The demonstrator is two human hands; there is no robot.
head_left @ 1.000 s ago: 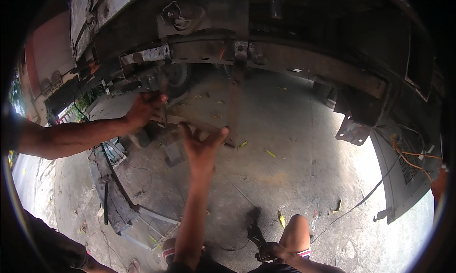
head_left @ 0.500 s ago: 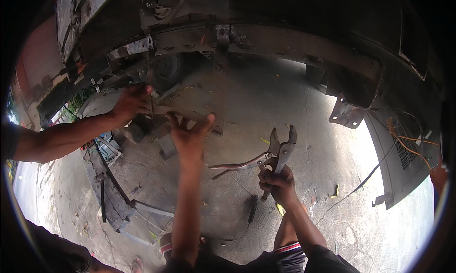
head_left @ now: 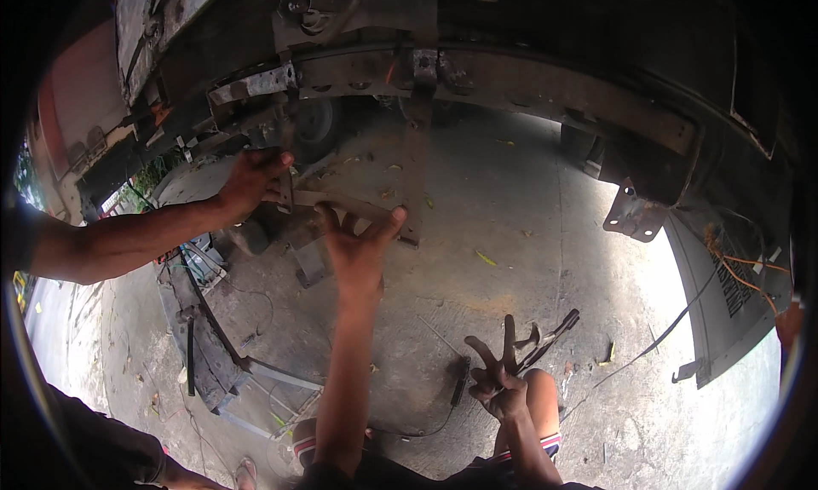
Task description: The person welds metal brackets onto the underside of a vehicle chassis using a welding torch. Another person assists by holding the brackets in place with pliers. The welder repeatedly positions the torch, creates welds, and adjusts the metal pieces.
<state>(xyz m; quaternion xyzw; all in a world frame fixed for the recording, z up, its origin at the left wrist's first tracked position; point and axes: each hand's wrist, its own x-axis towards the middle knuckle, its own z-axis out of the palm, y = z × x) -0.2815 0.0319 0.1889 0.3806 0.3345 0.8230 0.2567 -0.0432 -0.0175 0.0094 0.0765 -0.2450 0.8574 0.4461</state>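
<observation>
My left hand reaches up from below. Its thumb and fingers press against a flat rusty metal bar hanging under the vehicle's crossbeam. Another person's hand, coming in from the left, grips the bar's left end by an upright metal strip. My right hand is low, near my knee, with two fingers stretched out and apart. Just right of those fingers are the locking pliers, tilted up to the right; whether the hand still touches them I cannot tell.
A bracket with holes hangs at the right, above a grey panel with loose orange wires. Metal frame pieces lie on the concrete at the left. A black-handled tool lies near my right hand.
My right hand has dropped lower and its fingers have spread from their grip. The locking pliers have swung down and to the right. My left hand stays at the bar.
</observation>
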